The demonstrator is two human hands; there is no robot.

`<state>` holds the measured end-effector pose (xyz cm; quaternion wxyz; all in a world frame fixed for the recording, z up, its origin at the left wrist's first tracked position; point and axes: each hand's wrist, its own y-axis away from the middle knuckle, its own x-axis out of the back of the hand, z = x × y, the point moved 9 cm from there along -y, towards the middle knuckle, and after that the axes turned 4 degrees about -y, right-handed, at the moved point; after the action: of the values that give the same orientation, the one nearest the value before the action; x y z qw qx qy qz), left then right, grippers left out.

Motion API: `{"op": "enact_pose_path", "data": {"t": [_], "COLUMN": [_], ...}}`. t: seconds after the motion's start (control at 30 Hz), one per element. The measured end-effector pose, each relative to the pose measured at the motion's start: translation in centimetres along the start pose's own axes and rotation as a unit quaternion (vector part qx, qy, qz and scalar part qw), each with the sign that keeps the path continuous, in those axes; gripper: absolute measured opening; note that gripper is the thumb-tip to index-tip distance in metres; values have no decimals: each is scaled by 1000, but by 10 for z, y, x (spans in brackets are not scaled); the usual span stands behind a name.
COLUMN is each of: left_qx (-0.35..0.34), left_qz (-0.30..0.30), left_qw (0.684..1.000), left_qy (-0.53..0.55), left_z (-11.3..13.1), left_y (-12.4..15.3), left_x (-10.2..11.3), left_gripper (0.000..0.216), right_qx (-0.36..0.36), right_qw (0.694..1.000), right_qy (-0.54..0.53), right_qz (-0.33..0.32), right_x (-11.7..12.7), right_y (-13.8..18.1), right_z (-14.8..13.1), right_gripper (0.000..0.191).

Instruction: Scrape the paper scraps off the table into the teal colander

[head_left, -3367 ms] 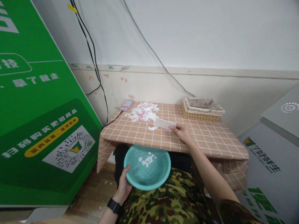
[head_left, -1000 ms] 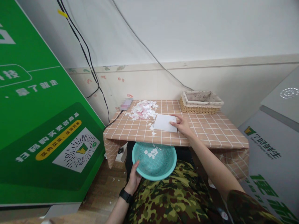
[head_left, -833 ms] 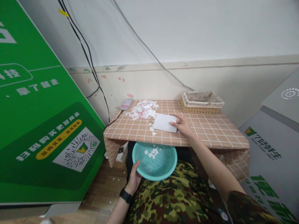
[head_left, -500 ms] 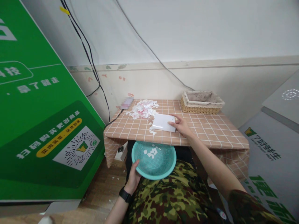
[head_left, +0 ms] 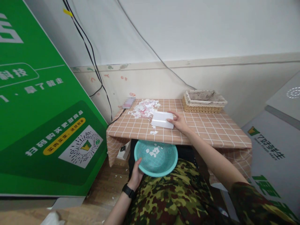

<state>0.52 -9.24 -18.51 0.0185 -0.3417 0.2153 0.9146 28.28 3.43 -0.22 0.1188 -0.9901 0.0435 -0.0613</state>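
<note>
My right hand grips the right edge of a white flat scraper held over the checked tabletop, just in front of a pile of white and pink paper scraps. A few loose scraps lie near the table's front edge. Below that edge my left hand holds the rim of a teal mesh basin on my lap, with some scraps inside it.
A wicker basket stands at the table's back right. A big green printed board leans at the left. Black cables hang down the wall. A grey printed cabinet stands at the right. Scraps dot the wooden floor.
My right hand has carried the scraper back from the front edge toward the scrap pile. The basin stays under the table edge with my left hand on its rim.
</note>
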Motion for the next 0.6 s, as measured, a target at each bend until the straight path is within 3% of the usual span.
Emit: {"op": "enact_pose_path", "data": {"t": [0.13, 0.27, 0.47, 0.6], "left_qx": [3, -9, 10, 12], "left_qz": [-10, -22, -22, -12], "left_qw": [1000, 1000, 1000, 1000], "left_qy": [-1, -2, -11, -12], "left_z": [-2, 1, 3, 7], "left_y": [-1, -3, -1, 1], "left_x": [-2, -2, 1, 4], "left_gripper": [49, 49, 51, 54], "right_qx": [-20, -20, 25, -1], "right_qw": [999, 998, 999, 1000], "right_qy": [-15, -62, -7, -18], "right_qz": [-24, 7, 33, 3], "right_x": [-4, 4, 9, 4], "right_y": [0, 2, 1, 2], "right_z": [6, 8, 5, 10], "right_gripper": [62, 67, 60, 61]}}
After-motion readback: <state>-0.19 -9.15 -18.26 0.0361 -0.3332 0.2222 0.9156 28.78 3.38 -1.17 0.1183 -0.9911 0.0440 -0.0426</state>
